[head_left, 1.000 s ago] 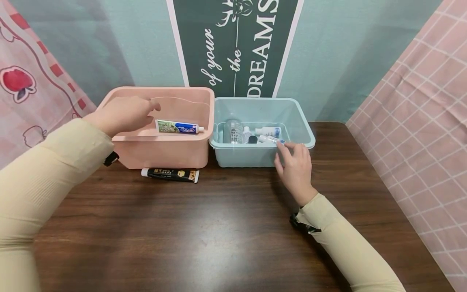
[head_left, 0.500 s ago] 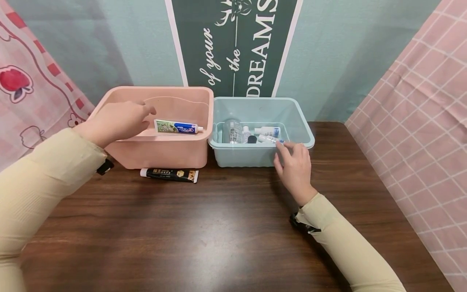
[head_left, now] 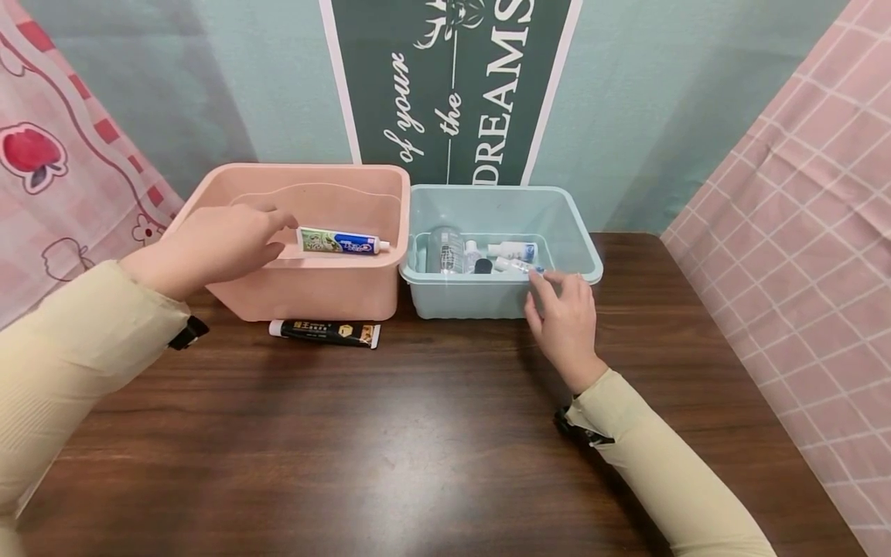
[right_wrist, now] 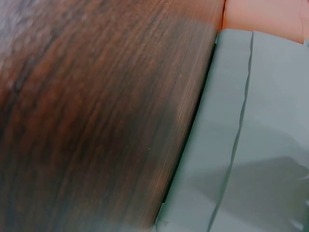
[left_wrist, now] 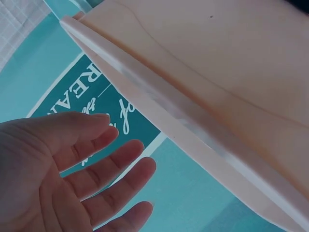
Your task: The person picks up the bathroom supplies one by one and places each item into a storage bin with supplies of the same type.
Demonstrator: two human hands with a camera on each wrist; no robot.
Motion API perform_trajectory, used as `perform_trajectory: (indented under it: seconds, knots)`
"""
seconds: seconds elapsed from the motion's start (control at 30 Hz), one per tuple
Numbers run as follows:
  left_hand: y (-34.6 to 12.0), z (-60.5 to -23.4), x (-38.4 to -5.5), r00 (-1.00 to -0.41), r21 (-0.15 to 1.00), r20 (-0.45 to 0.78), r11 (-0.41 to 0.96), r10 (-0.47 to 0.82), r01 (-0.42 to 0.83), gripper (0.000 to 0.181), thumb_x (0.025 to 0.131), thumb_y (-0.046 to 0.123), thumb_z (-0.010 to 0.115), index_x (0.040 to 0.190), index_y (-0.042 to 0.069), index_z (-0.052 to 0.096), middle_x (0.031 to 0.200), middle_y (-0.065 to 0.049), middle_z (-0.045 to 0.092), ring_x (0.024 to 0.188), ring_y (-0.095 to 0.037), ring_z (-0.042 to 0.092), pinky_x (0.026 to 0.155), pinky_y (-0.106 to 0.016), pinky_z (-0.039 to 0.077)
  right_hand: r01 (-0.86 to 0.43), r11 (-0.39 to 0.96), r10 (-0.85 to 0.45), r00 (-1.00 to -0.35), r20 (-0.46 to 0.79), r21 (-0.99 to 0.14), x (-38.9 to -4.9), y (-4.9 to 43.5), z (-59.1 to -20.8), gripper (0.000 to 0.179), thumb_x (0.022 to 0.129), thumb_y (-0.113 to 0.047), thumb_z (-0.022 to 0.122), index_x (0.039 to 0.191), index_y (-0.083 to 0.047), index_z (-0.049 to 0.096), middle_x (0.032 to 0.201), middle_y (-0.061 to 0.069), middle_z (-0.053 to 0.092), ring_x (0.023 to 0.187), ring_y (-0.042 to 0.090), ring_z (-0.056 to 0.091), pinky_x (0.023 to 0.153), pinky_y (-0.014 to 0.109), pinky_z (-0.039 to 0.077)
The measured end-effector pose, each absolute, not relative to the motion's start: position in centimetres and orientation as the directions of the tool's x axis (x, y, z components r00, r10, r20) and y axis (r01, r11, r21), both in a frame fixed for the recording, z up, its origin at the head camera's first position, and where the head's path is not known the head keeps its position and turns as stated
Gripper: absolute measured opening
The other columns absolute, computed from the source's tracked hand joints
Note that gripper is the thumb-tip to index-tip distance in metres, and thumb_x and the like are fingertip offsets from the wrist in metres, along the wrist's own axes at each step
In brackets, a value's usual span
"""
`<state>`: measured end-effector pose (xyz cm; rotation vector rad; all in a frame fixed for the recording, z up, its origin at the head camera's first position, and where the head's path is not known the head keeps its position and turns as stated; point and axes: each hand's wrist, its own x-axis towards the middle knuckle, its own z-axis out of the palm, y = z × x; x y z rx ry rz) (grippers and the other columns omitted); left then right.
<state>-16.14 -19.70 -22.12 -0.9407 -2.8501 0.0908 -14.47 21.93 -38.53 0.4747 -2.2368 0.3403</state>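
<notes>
My left hand (head_left: 219,244) hovers over the front left of the pink bin (head_left: 327,294), holding nothing. In the left wrist view its fingers (left_wrist: 118,162) are relaxed and spread, near the bin's pale rim (left_wrist: 159,104). A blue, green and white toothpaste tube (head_left: 339,241) appears inside the pink bin near the front rim, just right of that hand. My right hand (head_left: 567,321) rests at the front rim of the light blue bin (head_left: 466,298), fingertips over the edge. Close to its index finger lies a small white tube (head_left: 515,265); contact is unclear.
Inside the blue bin are a clear bottle (head_left: 445,249), a white bottle (head_left: 513,250) and a black cap (head_left: 483,266). A black toothpaste tube (head_left: 325,333) lies on the brown wooden table (head_left: 418,433) before the pink bin. Fabric hangs behind and on both sides.
My left hand has drawn back left and slightly down, away from the blue and green toothpaste tube. My right hand and the objects stay where they were.
</notes>
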Motion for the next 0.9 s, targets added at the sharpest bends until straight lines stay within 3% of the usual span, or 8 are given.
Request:
perform_trajectory:
  seconds: [0.23,0.63,0.9]
  knots:
    - [-19.6,-22.5,-15.3,-0.794,-0.096,0.104,0.800,0.599,0.592,0.024,0.080,0.006,0.068,0.100,0.000,0.056,0.086,-0.014,0.060,0.069,-0.028,0.062,0.060,-0.044,0.051,-0.440,0.894,-0.229,-0.606,0.762,-0.081,-14.5,21.9,-38.5,0.031,0.086,-0.012,0.059,0.115,-0.001,0.062,0.104,0.022,0.051,0.088,0.041,0.048,0.075,0.051,0.040]
    - [-19.3,-23.3,-14.1,-0.801,-0.054,0.148,0.813,0.581,0.580,0.016,0.084,0.008,0.062,0.100,0.005,0.059,0.084,-0.010,0.059,0.067,-0.026,0.059,0.053,-0.046,0.048,-0.434,0.896,-0.217,-0.610,0.762,-0.092,-14.7,21.8,-38.8,0.032,0.084,-0.011,0.062,0.114,-0.001,0.063,0.105,0.021,0.051,0.088,0.040,0.048,0.076,0.052,0.040]
    - [-19.4,-24.0,-13.3,-0.774,-0.074,0.176,0.792,0.608,0.605,0.025,0.080,0.006,0.067,0.104,0.002,0.061,0.083,-0.010,0.059,0.067,-0.025,0.060,0.052,-0.043,0.049,-0.437,0.894,-0.201,-0.587,0.784,-0.098,-14.8,21.8,-38.9,0.031,0.084,-0.011,0.060,0.113,-0.001,0.063,0.105,0.021,0.051,0.088,0.041,0.048,0.080,0.053,0.039]
